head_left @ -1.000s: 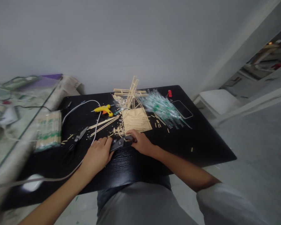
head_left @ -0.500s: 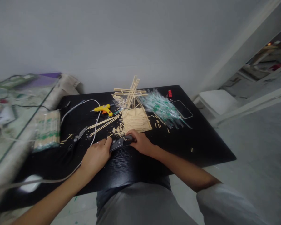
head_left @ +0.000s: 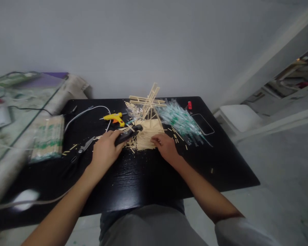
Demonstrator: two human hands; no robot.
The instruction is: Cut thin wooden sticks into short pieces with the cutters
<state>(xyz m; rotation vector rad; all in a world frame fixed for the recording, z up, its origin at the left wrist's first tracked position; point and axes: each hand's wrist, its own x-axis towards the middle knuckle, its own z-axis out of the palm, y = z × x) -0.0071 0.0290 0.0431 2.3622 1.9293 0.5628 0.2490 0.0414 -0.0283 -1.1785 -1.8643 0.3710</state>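
Note:
My left hand point(head_left: 107, 147) is closed round a black plier-like cutter point(head_left: 125, 135), its dark head pointing away to the right over loose wooden sticks. My right hand point(head_left: 166, 147) has its fingertips pinched together at the right side of a wooden stick base point(head_left: 150, 138); whatever they hold is too small to make out. From this base rises a windmill-like model point(head_left: 149, 102) of thin sticks with crossed frames at its top. Short cut pieces point(head_left: 131, 145) lie between my hands.
A yellow glue gun point(head_left: 114, 118) and scissors point(head_left: 83, 149) lie left, with a white cable point(head_left: 110, 114) nearby. Further left is a bagged stick bundle point(head_left: 47, 136). Green-and-clear wrappers point(head_left: 179, 119), a phone point(head_left: 203, 123) and a red object point(head_left: 189, 105) lie right on the black table point(head_left: 195, 171).
My right hand has let go of the cutter and moved right onto the stick base. The left hand has lifted the cutter forward and turned it. The view has shifted slightly.

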